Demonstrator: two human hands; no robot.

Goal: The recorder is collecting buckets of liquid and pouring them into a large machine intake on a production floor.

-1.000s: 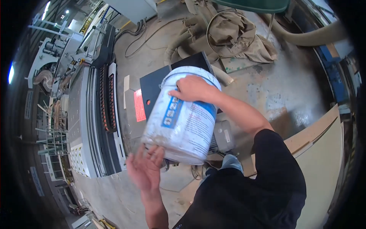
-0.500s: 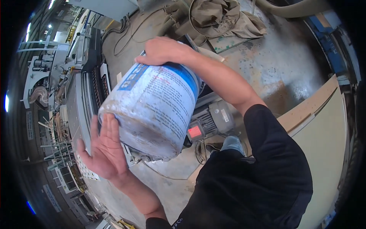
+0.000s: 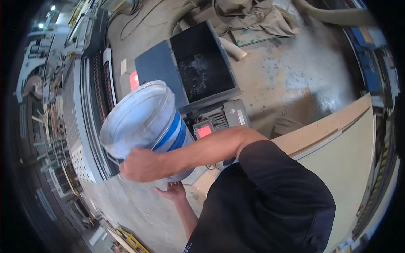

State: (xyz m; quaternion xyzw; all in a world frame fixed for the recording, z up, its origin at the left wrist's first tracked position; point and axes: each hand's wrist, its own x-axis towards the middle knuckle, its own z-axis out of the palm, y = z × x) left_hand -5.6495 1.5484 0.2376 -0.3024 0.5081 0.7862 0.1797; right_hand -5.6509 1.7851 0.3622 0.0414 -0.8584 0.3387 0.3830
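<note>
A white bucket with blue bands is tilted in front of me, its mouth toward the upper left and its pale, stained inside showing. My right hand is closed at the bucket's near rim; the forearm crosses over the bucket's side. Under the lower end of the bucket is my left hand, thumb stretched out and fingertips at the base, partly hidden by the bucket. Beyond the bucket stands a dark metal box with an open black-walled compartment; whitish wet-looking marks show inside the compartment.
A grey motor adjoins the box on its near side. To the left runs a long machine bed with rails. Large boards lie at the right. A hose and crumpled brown cloth are at the back.
The bucket has been turned from mouth-away over the box to mouth toward the upper left, and moved nearer and left. My left hand went from beside the base to beneath it.
</note>
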